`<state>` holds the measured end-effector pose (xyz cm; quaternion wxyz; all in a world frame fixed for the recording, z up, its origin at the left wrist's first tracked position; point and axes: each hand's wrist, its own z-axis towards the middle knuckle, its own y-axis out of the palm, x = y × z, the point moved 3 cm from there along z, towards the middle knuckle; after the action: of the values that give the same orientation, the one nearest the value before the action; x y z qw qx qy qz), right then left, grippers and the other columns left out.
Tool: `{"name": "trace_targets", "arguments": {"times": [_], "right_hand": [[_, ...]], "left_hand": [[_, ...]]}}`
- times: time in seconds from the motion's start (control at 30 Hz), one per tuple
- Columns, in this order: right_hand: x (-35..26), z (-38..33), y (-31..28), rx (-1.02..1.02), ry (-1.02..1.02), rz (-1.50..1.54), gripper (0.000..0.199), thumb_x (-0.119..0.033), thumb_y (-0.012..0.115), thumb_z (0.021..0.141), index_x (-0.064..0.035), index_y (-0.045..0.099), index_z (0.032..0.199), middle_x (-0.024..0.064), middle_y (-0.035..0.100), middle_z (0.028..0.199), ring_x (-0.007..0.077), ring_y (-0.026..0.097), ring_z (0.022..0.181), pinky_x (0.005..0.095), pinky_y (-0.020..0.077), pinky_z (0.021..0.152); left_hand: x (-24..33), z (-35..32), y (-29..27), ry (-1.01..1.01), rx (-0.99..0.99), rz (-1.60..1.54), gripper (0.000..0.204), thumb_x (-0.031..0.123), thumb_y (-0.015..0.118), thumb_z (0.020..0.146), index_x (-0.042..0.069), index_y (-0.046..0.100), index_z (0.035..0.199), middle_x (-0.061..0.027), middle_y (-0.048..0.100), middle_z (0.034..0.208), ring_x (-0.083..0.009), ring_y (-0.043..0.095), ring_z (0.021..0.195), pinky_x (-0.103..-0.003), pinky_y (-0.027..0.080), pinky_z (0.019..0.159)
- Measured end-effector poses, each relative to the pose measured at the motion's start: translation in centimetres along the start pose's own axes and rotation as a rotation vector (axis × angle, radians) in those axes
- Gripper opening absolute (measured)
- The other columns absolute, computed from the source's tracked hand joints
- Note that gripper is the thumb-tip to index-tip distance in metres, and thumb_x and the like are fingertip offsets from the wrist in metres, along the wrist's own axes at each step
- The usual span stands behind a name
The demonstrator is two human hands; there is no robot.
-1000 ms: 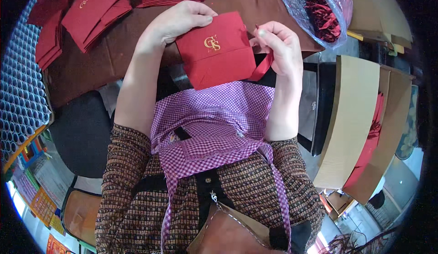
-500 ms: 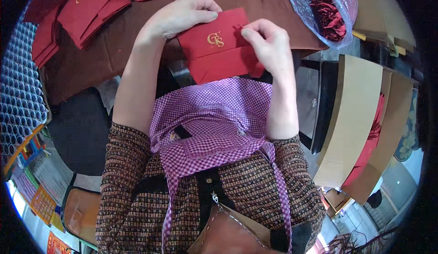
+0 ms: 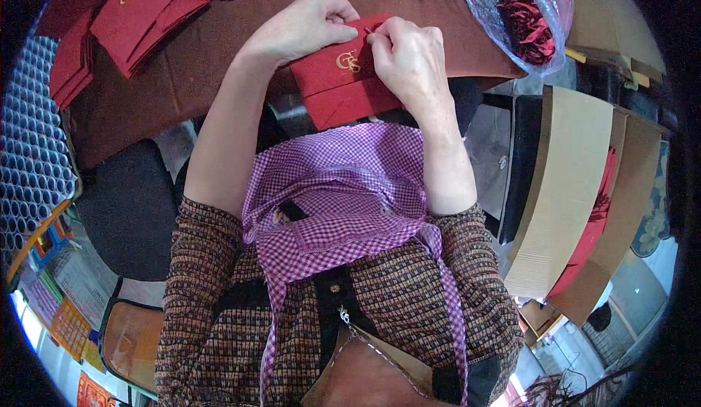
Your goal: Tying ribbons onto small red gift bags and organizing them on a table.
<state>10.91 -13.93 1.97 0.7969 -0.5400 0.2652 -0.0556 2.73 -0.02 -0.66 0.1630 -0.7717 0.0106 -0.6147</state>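
Red envelope (image 3: 343, 85) — pinched by left hand (image 3: 303, 31), right hand (image 3: 409, 60).

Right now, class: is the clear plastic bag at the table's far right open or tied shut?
Open: the plastic bag gapes, showing red tassels inside.

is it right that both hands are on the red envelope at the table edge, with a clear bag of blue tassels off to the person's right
Not quite. In the head view both the left hand and the right hand are on the red envelope at the edge of the table, but the clear bag to the right holds red tassels, not blue.
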Motion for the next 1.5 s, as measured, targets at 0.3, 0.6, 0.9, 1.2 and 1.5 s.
{"name": "trace_targets", "arguments": {"times": [0.3, 0.6, 0.9, 1.2, 1.5], "right_hand": [[-1.0, 1.5, -0.2, -0.199, 0.039, -0.125, 0.017, -0.014, 0.056, 0.075, 0.0017, 0.063, 0.071, 0.0233, 0.062, 0.072, 0.0364, 0.063, 0.072, 0.0457, 0.0487, 0.07], [2.0, 0.8, -0.7, -0.223, 0.32, 0.42, 0.019, -0.01, 0.064, 0.081, 0.0024, 0.064, 0.094, 0.0108, 0.068, 0.082, 0.015, 0.065, 0.074, 0.0275, 0.0502, 0.067], [0.7, 0.1, -2.4, 0.028, -0.075, 0.211, 0.016, -0.005, 0.065, 0.075, -0.0032, 0.063, 0.092, 0.016, 0.065, 0.074, 0.0296, 0.066, 0.072, 0.0347, 0.051, 0.065], [0.5, -0.3, -2.8, -0.009, -0.069, 0.118, 0.01, -0.009, 0.069, 0.072, -0.0043, 0.063, 0.079, 0.0142, 0.064, 0.069, 0.0321, 0.062, 0.064, 0.0394, 0.0491, 0.066], [0.7, -0.3, -2.9, -0.02, -0.039, 0.057, 0.01, -0.014, 0.07, 0.073, -0.0076, 0.064, 0.078, 0.0105, 0.065, 0.07, 0.0318, 0.059, 0.069, 0.0392, 0.0475, 0.072]], "left_hand": [[0.0, 0.0, 0.7, 0.065, 0.059, -0.035, 0.014, 0.006, 0.063, 0.08, -0.003, 0.064, 0.09, -0.0004, 0.059, 0.073, -0.0067, 0.052, 0.069, -0.023, 0.045, 0.065], [1.5, 0.1, 0.4, 0.184, 0.239, 0.235, 0.021, 0.012, 0.064, 0.076, 0.002, 0.068, 0.094, -0.0164, 0.067, 0.085, -0.0274, 0.066, 0.081, -0.037, 0.051, 0.079], [2.6, -0.5, 1.4, 0.136, 0.11, 0.217, 0.018, 0.008, 0.061, 0.08, -0.002, 0.064, 0.095, -0.0114, 0.066, 0.082, -0.017, 0.062, 0.078, -0.03, 0.049, 0.073], [1.5, 1.2, 1.7, 0.018, -0.053, -0.033, 0.018, 0.006, 0.059, 0.081, -0.003, 0.063, 0.096, -0.0054, 0.065, 0.083, -0.0113, 0.06, 0.078, -0.025, 0.048, 0.074], [2.2, 0.8, 1.1, 0.063, -0.022, 0.144, 0.015, 0.008, 0.063, 0.079, -0.002, 0.066, 0.09, -0.0048, 0.066, 0.076, -0.0093, 0.058, 0.071, -0.025, 0.047, 0.066]]}}
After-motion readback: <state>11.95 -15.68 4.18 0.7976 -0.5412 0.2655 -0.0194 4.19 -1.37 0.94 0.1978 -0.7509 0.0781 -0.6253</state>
